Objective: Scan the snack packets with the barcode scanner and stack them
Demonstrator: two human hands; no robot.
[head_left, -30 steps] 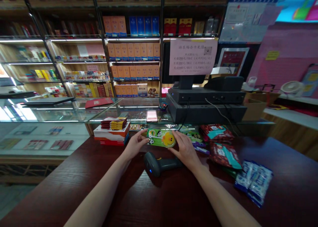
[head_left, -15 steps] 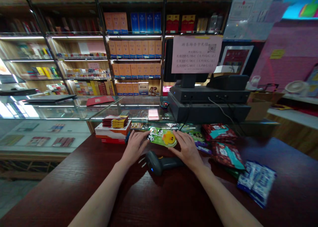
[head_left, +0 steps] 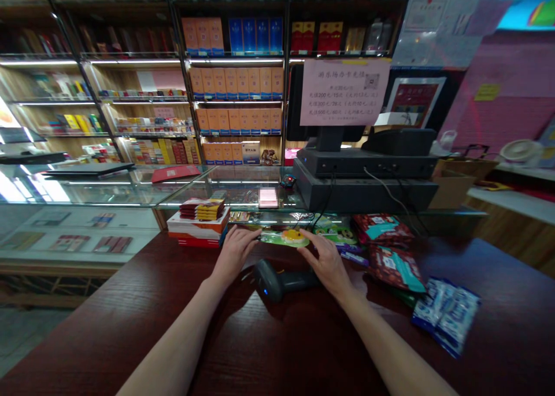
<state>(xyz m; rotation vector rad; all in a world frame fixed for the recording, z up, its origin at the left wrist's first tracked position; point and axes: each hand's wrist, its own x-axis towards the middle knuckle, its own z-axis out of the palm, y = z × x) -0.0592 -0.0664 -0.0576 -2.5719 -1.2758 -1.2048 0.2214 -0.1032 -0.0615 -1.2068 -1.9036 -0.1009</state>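
Just beyond the grey scanner point(head_left: 277, 283), which is lying on the dark worktop point(head_left: 130, 303), we are holding up a green package point(head_left: 284, 238) with a yellow figure, tilted, our left hand point(head_left: 238, 250) pinching its left end in a narrow grip and our right hand point(head_left: 325, 257) spanning its right end, thumb and fingers parted around it. Brown packets point(head_left: 396, 267) are lying right of the scanner, blue-and-white packets point(head_left: 446, 312) farther right of it, and stacked boxes point(head_left: 199, 231) are standing beyond it to its left.

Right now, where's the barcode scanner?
Head view, lower middle: the barcode scanner lies on the dark tabletop, nearer the wearer than the green packet, its handle toward the right hand.
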